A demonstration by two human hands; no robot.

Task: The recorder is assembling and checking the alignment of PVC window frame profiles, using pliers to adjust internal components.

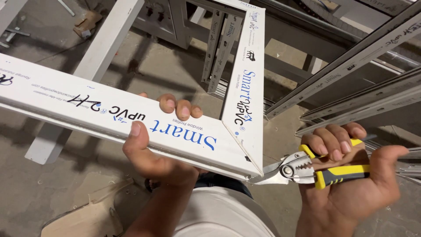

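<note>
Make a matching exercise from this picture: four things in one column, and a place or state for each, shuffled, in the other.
Things:
1. left hand
2. right hand
3. pliers
4. white window frame

Places or states:
A. yellow and black handles, metal tip at the frame's outer corner
B. two lengths joined at a mitred corner
C. grips the frame's lower length, thumb on top
D. wrapped around the tool's handles

Pairs: 1-C, 2-D, 3-A, 4-B
</note>
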